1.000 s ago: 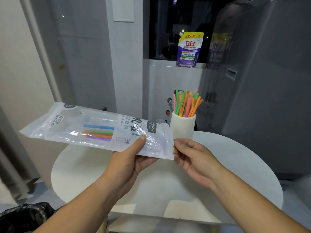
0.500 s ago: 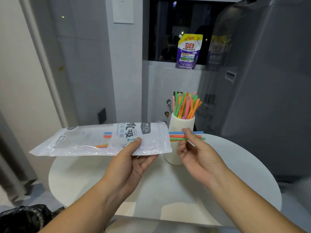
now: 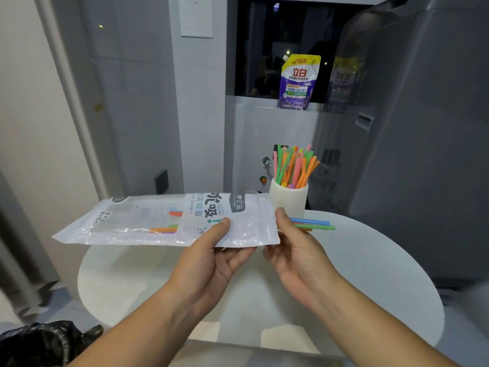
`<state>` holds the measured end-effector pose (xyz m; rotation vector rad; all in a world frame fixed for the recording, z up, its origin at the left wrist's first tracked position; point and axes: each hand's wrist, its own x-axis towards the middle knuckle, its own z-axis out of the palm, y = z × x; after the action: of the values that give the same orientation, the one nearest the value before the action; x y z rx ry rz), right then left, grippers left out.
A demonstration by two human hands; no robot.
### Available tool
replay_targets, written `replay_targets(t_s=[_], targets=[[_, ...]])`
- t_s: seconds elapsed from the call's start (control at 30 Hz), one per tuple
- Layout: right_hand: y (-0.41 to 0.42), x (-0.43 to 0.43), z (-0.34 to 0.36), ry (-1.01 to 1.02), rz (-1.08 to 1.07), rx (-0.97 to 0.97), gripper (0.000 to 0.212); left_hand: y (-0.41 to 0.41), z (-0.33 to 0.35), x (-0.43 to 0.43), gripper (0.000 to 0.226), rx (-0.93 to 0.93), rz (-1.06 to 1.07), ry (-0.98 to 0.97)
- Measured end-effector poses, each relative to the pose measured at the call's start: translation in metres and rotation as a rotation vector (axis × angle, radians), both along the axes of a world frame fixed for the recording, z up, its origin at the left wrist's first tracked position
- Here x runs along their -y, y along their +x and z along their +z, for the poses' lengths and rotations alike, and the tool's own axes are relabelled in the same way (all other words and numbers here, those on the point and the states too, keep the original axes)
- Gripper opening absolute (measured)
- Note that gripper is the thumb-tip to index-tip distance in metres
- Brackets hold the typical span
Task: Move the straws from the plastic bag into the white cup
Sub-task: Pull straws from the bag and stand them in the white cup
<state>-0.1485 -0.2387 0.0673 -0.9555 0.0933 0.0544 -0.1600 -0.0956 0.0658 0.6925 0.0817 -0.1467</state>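
We hold the bag (image 3: 148, 221) flat and level above the desk (image 3: 370, 260), mouth turned right toward the cup (image 3: 289, 198). That way, we judge, whatever slides out comes out near where it has to go. The left hand (image 3: 211, 258) pinches the bag close to its mouth, thumb on top and fingers underneath, palm up, forearm rising from the lower left. Gripping there keeps the opening steady while the far end hangs free.

The right hand (image 3: 293, 250) sits just at the mouth and is closed in a pinch on a few straws (image 3: 315, 225), blue, green and orange. Its thumb is on top, and the straw ends poke out sideways past the fingers, lying level in front of the cup's base. We cannot tell whether their left ends are clear of the bag.

A few leftover straws (image 3: 164, 229) show through the clear plastic midway along the bag. The cup stands upright near the desk's far edge, already holding a bundle of upright straws (image 3: 293, 165) fanned above its rim.

To drop in, the pinched ones would need tipping on end.
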Motion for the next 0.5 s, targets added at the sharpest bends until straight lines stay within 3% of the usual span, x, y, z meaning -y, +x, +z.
replay_targets(t_s=[0.2,0.5], targets=[[0.002,-0.004,0.005,0.016,-0.086,-0.022,0.019,0.000,0.001,-0.001,0.030,0.011,0.000,-0.004],[0.009,0.014,0.007,-0.149,-0.309,0.008,0.020,0.002,0.000,-0.003,0.032,-0.033,0.028,-0.025]])
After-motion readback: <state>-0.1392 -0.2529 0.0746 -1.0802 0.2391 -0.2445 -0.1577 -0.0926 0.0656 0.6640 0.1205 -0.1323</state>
